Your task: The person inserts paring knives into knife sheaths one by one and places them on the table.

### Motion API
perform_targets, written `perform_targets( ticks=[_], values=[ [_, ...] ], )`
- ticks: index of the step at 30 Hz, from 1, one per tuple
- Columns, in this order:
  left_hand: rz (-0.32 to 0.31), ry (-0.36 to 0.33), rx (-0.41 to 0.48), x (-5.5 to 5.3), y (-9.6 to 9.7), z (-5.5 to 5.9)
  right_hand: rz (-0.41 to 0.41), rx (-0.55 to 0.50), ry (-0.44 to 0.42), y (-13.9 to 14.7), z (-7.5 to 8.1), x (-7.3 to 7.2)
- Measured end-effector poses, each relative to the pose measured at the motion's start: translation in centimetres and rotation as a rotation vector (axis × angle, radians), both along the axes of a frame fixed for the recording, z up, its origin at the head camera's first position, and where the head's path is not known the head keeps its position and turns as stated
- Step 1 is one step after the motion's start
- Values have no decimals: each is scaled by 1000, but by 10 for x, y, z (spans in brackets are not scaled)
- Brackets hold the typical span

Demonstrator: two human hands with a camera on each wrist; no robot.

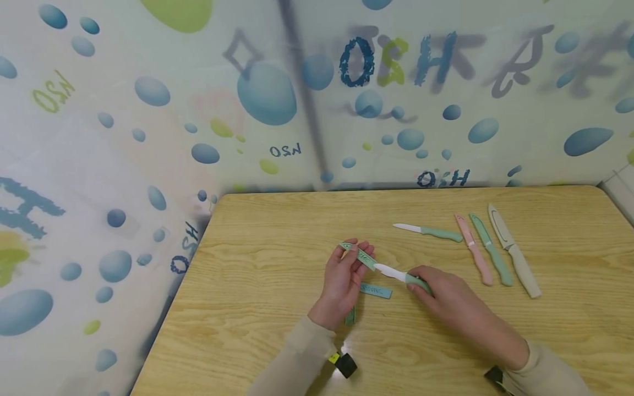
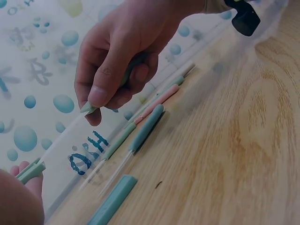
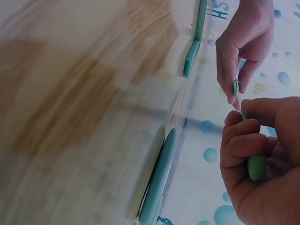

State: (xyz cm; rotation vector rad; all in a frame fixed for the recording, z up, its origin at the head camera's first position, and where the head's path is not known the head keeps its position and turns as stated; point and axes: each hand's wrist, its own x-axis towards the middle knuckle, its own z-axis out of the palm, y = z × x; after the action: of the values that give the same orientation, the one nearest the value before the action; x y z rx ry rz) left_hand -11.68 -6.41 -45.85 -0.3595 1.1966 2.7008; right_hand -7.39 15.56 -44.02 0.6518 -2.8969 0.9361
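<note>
As seen from overhead: white-bladed knife [image 1: 396,274] tip-first at mouth of green sheath [image 1: 366,259]

When read from the head view, place the sheath in the left hand [image 1: 342,283], pinched between thumb and fingers, mouth toward the right hand [image 1: 448,297]. Record, in the latter, fingers curled firmly round the handle [image 1: 417,283], thumb toward the blade.

Note, as a judgement, the governing relation: long axis of blade to long axis of sheath. Find both on nearly one slanting line, from far left to near right, with a slight angle at the mouth. Cannot tell any entry of the tip. Rate the left fingers as nearer to the mouth, the right fingers as farther back, with bare blade between.

On the table [image 1: 238,286] beside the left hand, list a lettered blue strip [image 1: 377,291] and a green strip [image 1: 350,315], the latter partly covered.
</note>
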Motion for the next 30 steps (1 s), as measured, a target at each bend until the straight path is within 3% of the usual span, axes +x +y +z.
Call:
perform_targets(
  ticks=[30],
  values=[
    [51,2,49,1,8,7,-15,-56,-77,-12,6,0]
  ],
)
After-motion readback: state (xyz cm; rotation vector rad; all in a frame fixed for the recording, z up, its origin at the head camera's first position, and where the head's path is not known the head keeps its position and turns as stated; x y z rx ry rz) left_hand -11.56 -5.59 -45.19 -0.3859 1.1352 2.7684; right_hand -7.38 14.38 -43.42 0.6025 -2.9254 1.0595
